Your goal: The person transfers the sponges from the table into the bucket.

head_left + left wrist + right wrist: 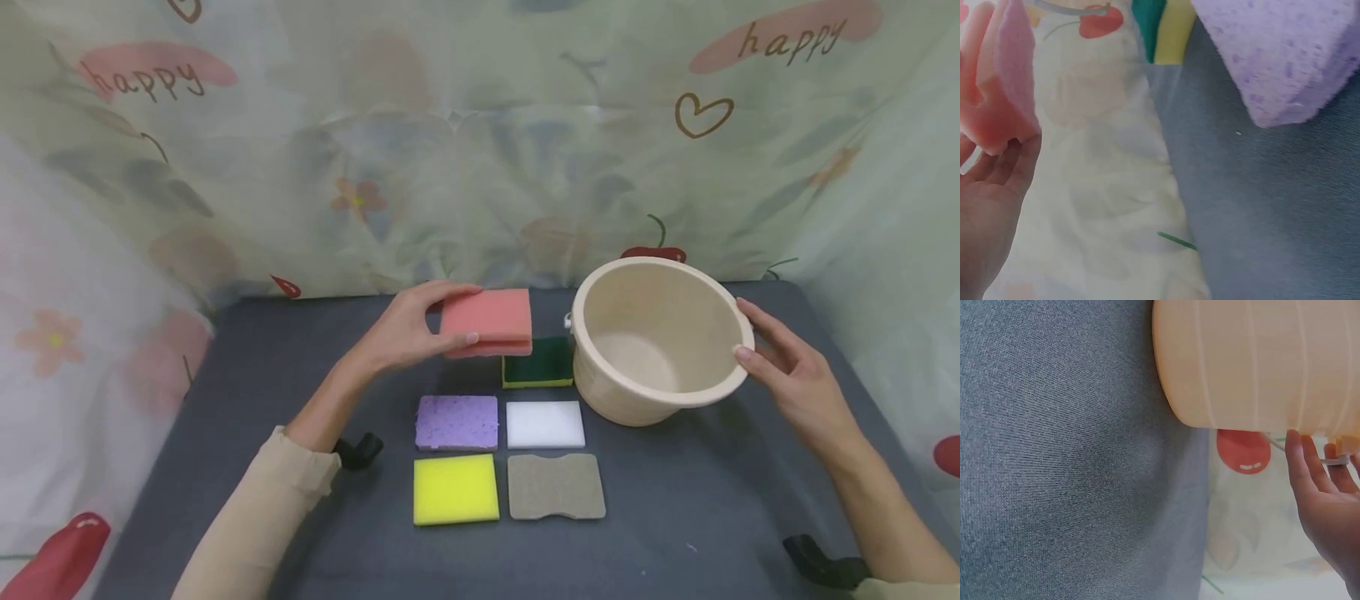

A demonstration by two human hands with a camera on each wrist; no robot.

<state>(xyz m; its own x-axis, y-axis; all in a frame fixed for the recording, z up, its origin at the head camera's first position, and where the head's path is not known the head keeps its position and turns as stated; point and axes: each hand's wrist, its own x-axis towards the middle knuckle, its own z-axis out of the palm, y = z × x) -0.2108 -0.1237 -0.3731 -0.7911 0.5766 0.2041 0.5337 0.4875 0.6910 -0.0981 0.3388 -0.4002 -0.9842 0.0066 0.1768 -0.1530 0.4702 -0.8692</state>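
My left hand (pixel 408 327) grips a pink sponge (pixel 487 313) by its left side, held above the table, thumb at the front edge. In the left wrist view, a groove shows along that pink sponge (pixel 1007 81). At the right, my right hand (pixel 802 387) holds the rim of a cream bucket (pixel 622 387), with thumb and fingertips at its right edge. Fingers (pixel 1300 465) touch the bucket's outer wall near the handle joint in the right wrist view. Behind and below the pink sponge lies a green and yellow scouring sponge (pixel 537 364), close to the bucket.
On the dark table (pixel 675 517) lie a purple sponge (pixel 457 422), a white sponge (pixel 545 424), a yellow sponge (pixel 456 490) and a grey sponge (pixel 557 487) with notched sides. A patterned cloth (pixel 450 167) hangs along the back and sides.
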